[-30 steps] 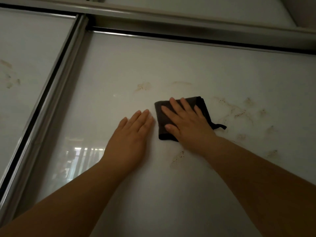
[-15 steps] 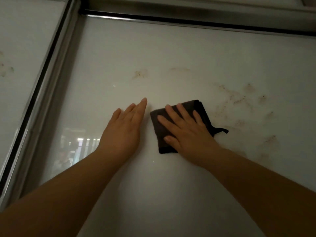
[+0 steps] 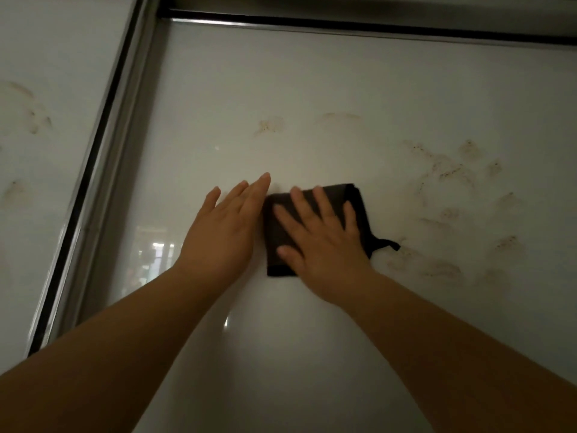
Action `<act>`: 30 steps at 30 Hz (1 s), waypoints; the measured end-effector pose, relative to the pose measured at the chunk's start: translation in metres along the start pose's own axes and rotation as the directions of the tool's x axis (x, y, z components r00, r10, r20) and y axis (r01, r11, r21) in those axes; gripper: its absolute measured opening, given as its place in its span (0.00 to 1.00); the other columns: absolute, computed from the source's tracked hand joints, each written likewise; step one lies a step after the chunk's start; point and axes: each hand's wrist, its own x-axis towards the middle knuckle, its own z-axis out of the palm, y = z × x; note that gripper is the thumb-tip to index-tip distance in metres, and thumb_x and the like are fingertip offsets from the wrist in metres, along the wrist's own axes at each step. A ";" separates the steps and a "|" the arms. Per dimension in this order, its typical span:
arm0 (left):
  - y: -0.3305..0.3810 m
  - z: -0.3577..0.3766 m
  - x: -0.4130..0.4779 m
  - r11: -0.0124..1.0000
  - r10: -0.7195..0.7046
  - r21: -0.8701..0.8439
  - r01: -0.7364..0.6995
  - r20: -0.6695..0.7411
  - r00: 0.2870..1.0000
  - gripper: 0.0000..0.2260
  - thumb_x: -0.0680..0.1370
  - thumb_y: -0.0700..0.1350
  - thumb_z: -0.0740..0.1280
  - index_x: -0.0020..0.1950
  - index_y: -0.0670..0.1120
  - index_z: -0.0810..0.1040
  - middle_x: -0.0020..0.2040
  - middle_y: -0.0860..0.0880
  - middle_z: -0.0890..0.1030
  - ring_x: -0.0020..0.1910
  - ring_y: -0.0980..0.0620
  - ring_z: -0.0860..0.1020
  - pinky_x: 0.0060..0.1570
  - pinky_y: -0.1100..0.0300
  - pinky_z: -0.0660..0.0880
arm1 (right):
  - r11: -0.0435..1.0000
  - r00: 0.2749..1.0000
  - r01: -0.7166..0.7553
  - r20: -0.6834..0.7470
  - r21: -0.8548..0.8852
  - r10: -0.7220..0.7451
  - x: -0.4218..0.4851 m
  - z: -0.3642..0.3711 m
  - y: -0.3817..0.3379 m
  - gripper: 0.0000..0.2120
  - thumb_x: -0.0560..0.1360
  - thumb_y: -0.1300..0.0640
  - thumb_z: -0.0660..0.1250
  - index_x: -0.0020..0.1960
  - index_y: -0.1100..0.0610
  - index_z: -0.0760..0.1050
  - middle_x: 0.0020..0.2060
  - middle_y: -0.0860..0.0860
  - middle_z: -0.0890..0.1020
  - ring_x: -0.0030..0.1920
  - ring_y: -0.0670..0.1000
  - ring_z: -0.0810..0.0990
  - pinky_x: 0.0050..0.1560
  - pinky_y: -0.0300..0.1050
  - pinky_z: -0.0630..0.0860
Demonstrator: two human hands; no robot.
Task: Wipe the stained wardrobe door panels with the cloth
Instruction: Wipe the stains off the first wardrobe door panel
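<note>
A folded dark cloth (image 3: 276,232) lies flat against the glossy white wardrobe door panel (image 3: 343,73). My right hand (image 3: 321,239) presses on it with fingers spread, covering most of it; a small loop sticks out at the cloth's right. My left hand (image 3: 224,226) rests flat and open on the panel just left of the cloth, fingertips at its edge. Brown smeared stains (image 3: 456,173) spread over the panel to the right of the cloth, and two fainter ones (image 3: 270,125) sit above the hands.
A metal frame strip (image 3: 103,170) runs diagonally at the left, dividing this panel from a second panel (image 3: 34,89) that carries brown stains too. A metal top rail (image 3: 374,25) crosses the upper edge.
The cloth under my right hand has slid down and to the left across the panel, closer to my left hand. A stain below the cloth a second ago is no longer seen.
</note>
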 end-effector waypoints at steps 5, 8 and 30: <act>0.011 0.003 -0.005 0.999 0.023 -0.041 -0.022 0.029 0.999 0.27 0.75 0.44 0.43 0.75 0.44 0.56 0.70 0.40 0.69 0.69 0.43 0.65 0.69 0.46 0.52 | 0.974 0.974 0.220 0.072 -0.062 -0.215 -0.036 0.005 0.030 0.29 0.77 0.37 0.46 0.76 0.42 0.47 0.77 0.48 0.49 0.76 0.54 0.43 0.70 0.63 0.41; 0.009 0.002 -0.009 0.998 0.046 -0.041 -0.046 0.021 0.999 0.30 0.72 0.37 0.44 0.74 0.44 0.58 0.68 0.40 0.71 0.68 0.43 0.67 0.68 0.47 0.55 | 0.982 0.983 0.163 0.106 -0.095 -0.153 -0.037 0.001 0.060 0.28 0.77 0.37 0.45 0.76 0.41 0.45 0.77 0.47 0.48 0.76 0.52 0.42 0.70 0.65 0.44; -0.037 -0.013 -0.031 0.994 0.078 -0.078 -0.076 0.034 0.996 0.31 0.71 0.37 0.40 0.74 0.46 0.58 0.70 0.45 0.70 0.69 0.47 0.66 0.70 0.48 0.57 | 0.905 0.904 -0.424 0.069 0.032 0.421 0.057 -0.020 0.040 0.28 0.80 0.41 0.42 0.75 0.43 0.35 0.76 0.47 0.36 0.75 0.54 0.34 0.71 0.63 0.38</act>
